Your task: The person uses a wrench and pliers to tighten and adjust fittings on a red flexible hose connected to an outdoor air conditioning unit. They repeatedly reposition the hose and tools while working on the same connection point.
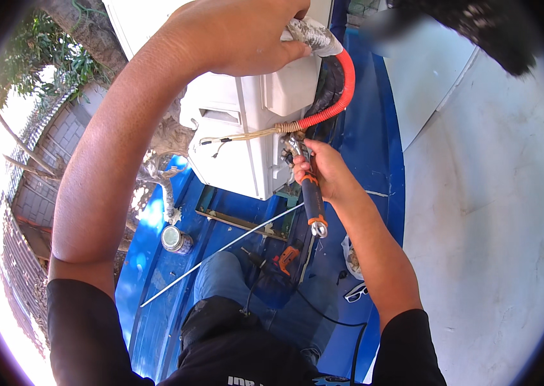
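Note:
Against the side of a white outdoor air-conditioner unit, my right hand grips an adjustable wrench with a black and orange handle. Its head is at a fitting low on the unit; the exact bite of the jaws cannot be made out. Higher up, my left hand is closed around a pipe bundle wrapped in whitish tape, its fingertips partly hidden. From that bundle a red corrugated conduit curves down toward the fitting. Loose tan wires stick out of the conduit's end across the unit's face.
Blue ribbed metal sheeting lies beneath, beside a pale wall on the right. Below the unit are a metal frame, a long thin rod, a jar, an orange tool, sunglasses and a black cable.

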Demonstrator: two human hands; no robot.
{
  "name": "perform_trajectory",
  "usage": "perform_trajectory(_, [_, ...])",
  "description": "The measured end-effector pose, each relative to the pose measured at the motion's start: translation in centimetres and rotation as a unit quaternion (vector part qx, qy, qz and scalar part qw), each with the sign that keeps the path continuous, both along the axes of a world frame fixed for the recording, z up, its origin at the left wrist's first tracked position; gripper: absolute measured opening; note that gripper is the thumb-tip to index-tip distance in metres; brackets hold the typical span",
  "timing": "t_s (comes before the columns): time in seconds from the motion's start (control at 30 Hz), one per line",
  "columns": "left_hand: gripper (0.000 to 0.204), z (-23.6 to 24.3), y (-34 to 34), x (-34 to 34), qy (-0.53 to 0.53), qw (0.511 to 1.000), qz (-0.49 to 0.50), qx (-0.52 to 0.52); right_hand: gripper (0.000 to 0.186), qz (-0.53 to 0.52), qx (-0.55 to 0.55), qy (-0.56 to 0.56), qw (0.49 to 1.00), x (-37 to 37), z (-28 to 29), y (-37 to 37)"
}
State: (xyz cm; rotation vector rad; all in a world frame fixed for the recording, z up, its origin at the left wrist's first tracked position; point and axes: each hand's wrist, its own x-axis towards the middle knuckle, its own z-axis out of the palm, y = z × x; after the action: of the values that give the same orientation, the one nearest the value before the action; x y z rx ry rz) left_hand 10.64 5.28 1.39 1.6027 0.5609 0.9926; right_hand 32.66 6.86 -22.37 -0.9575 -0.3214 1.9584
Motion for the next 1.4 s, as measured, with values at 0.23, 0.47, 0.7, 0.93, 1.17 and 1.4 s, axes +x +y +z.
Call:
perform_trajectory(0.23, [0.029,0.0,1.4,-0.5,0.100,0.975,0.119,0.160,0.024,-0.040,-0.016,0.034,0.999,-0.3,0.8,-1.8])
perform_trajectory(0.47, [0.039,-0.2,-1.4,1.1,0.166,0.898,0.091,0.398,0.014,0.096,0.127,-0.065,0.985,3.4,-2.2,-1.1])
perform_trajectory(0.7, [0.047,1.7,1.4,-2.0,0.312,0.884,0.021,0.347,0.035,0.248,0.214,-0.013,0.945,7.9,-4.4,3.3])
perform_trajectory(0.93, [0.046,0.0,-5.0,2.7,0.354,0.815,0.301,0.345,0.025,0.316,0.217,-0.070,0.921,7.8,-3.9,6.4])
perform_trajectory(1.17, [0.047,4.0,2.4,-0.7,0.514,0.724,0.045,0.457,0.034,0.214,0.141,-0.161,0.953,4.9,-2.0,3.0])
perform_trajectory(1.4, [0.050,2.2,2.5,-0.7,0.436,0.761,0.077,0.473,0.040,0.187,0.164,0.033,0.968,7.0,-2.9,-1.6])
